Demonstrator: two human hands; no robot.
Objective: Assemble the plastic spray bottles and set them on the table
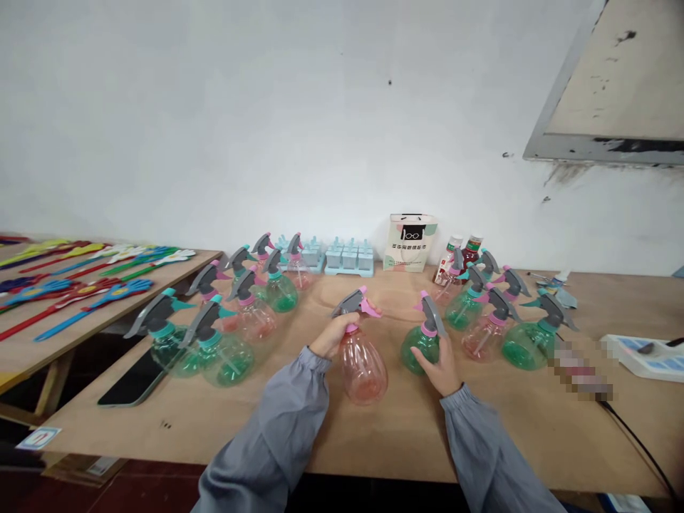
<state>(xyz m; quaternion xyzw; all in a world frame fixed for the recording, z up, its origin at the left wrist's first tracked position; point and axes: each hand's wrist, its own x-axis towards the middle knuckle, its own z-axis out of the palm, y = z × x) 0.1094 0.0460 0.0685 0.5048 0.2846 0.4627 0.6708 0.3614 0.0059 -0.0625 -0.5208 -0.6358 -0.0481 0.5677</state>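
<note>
My left hand [338,333] is wrapped round the neck of a pink spray bottle [364,370], whose grey and pink trigger head points right. The bottle tilts slightly over the middle of the table. To its right, my right hand [442,367] grips a green spray bottle [414,348] by its round body, thumb in front. This green bottle carries a grey head with a pink trigger and collar. Several more spray bottles, green [227,360] and pink [256,319], stand to the left. Another group, with a green bottle [529,347] and a pink bottle [482,338], stands to the right.
Light blue popsicle molds [350,258], a paper bag [410,246] and two drink bottles stand near the wall. A phone [133,381] lies at left. At right are a white tray [646,356] and a black cable [635,438]. Colourful hand-shaped sticks cover the left table [176,281].
</note>
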